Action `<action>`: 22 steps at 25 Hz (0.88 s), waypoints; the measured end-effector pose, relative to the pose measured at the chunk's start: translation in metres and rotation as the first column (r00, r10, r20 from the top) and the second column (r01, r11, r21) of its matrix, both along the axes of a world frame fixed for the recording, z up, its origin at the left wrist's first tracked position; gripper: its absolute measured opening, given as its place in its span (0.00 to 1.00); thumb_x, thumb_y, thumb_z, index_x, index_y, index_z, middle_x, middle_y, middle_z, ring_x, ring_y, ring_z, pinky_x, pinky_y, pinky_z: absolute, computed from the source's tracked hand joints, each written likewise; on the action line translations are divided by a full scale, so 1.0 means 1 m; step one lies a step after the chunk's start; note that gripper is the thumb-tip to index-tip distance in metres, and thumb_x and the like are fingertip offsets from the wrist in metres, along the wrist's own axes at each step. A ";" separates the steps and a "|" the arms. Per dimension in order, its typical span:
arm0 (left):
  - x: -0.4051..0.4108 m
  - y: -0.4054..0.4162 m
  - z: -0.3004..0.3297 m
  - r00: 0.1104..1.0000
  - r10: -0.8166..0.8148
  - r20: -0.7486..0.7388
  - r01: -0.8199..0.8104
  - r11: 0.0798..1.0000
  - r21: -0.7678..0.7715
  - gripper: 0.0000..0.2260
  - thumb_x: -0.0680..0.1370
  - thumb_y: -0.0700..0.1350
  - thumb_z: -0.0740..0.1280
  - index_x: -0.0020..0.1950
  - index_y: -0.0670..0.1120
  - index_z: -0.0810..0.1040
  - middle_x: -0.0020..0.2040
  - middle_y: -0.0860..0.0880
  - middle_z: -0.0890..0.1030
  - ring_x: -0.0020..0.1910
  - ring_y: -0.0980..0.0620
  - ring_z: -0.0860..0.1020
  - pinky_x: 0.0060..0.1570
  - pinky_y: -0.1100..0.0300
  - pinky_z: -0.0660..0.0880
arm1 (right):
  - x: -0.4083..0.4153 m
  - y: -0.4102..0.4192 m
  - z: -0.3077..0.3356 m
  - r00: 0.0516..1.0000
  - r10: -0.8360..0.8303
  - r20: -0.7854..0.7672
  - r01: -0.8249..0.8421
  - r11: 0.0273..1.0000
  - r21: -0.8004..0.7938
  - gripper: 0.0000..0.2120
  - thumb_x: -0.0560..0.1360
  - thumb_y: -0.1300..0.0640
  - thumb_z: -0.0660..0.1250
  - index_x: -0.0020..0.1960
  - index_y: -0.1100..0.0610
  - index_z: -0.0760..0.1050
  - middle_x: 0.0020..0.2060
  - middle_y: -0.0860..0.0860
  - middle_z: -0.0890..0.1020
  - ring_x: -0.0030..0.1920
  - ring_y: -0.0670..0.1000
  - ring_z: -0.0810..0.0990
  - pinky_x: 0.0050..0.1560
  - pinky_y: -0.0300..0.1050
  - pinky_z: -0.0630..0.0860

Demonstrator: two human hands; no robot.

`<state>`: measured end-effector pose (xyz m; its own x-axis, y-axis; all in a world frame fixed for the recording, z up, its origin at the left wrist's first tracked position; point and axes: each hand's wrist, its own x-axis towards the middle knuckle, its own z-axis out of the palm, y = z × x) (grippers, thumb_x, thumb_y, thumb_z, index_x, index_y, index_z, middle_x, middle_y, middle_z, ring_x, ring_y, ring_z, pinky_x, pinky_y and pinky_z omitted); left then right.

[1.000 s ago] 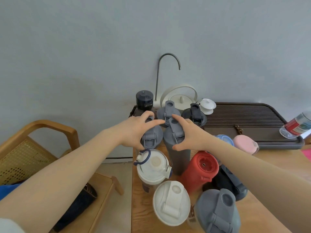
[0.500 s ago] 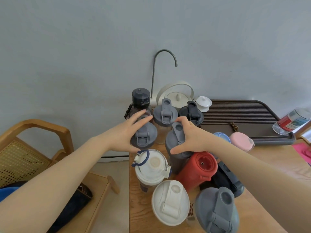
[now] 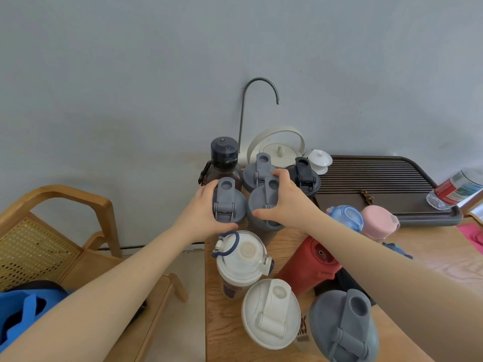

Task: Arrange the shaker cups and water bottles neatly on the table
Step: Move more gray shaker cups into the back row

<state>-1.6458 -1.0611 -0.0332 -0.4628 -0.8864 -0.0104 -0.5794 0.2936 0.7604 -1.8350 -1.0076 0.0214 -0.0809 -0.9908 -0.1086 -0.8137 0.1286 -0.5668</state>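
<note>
Left hand [image 3: 202, 209] fingers curl around one grey shaker [image 3: 228, 202]; right hand [image 3: 286, 202] grips its neighbour [image 3: 264, 205], lids touching.

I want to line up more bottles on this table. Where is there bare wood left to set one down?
Bare table shows on the right, between the pink bottle, the dark tray and the right forearm. A narrow strip runs along the left edge beside the white-lidded shaker. The back-left corner is packed with shakers, where both hands grip gray lids.
</note>
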 end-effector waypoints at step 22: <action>0.012 -0.001 0.000 0.995 -0.021 0.101 0.021 1.000 0.000 0.39 0.71 0.55 0.69 0.73 0.60 0.47 0.69 0.44 0.61 0.67 0.44 0.64 0.64 0.50 0.67 | -0.002 0.004 0.022 0.834 0.309 -0.457 -0.265 0.951 0.158 0.44 0.71 0.45 0.68 0.75 0.53 0.44 0.77 0.49 0.49 0.75 0.53 0.54 0.71 0.51 0.61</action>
